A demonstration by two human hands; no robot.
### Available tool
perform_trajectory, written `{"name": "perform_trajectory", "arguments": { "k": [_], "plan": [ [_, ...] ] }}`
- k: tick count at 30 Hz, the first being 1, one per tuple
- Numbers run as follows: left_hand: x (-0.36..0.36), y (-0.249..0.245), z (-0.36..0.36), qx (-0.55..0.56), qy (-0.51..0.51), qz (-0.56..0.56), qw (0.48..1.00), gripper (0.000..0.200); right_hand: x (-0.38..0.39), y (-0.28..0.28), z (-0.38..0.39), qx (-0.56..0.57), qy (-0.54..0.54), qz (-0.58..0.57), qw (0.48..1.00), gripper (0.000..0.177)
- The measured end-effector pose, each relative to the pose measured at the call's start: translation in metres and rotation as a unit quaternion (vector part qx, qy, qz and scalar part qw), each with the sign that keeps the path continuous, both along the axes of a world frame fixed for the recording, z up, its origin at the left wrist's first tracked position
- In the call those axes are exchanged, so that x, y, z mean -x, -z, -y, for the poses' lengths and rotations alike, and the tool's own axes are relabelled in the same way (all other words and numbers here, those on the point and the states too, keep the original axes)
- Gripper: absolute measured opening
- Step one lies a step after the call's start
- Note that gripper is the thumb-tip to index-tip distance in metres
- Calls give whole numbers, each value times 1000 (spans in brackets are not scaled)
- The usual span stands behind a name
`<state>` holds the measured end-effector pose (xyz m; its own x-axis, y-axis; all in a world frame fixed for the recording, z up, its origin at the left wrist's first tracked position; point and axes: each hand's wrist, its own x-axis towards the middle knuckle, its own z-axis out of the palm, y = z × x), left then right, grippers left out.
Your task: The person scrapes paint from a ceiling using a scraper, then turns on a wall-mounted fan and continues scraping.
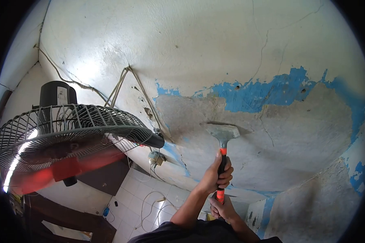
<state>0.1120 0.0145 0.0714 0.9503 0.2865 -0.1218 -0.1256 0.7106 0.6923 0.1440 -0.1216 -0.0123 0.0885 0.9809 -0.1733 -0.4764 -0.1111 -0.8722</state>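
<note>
A long-handled scraper (223, 133) has its wide metal blade up at the bare grey patch of wall (292, 133). My left hand (218, 175) is wrapped round the upper part of its black and orange handle, with the thumb pointing up toward the blade. Lower down, my right hand (223, 208) grips the handle's orange end. Above the blade, a ragged strip of blue paint (251, 95) borders the bare patch, and whitish paint (198, 40) covers the wall beyond it.
A fan (73, 133) with a black wire cage and blurred red blades stands close at the left. Cables (119, 85) hang along the wall toward a socket with plugs (156, 158). A loose cord (144, 206) lies on the white tiled floor (127, 194), near dark wooden furniture (61, 214).
</note>
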Motion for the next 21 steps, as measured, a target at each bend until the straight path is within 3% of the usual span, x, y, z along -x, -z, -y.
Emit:
{"name": "perform_trajectory", "arguments": {
  "k": [6, 14, 18, 21],
  "plan": [
    [-7, -34, -19, -28, -14, 63, 997, 57, -9, -36, -22, -19, 50, 53, 997, 31],
    [2, 7, -9, 31, -48, 142, 988, 44, -8, 5, -16, -128, 46, -40, 990, 45],
    [-1, 11, -22, 44, 34, 202, 978, 44, -13, -17, -21, -96, 52, 22, 994, 56],
    [-4, 5, -18, 21, -2, 154, 988, 45, -13, -15, -22, -72, 68, 27, 995, 58]
  ]
}}
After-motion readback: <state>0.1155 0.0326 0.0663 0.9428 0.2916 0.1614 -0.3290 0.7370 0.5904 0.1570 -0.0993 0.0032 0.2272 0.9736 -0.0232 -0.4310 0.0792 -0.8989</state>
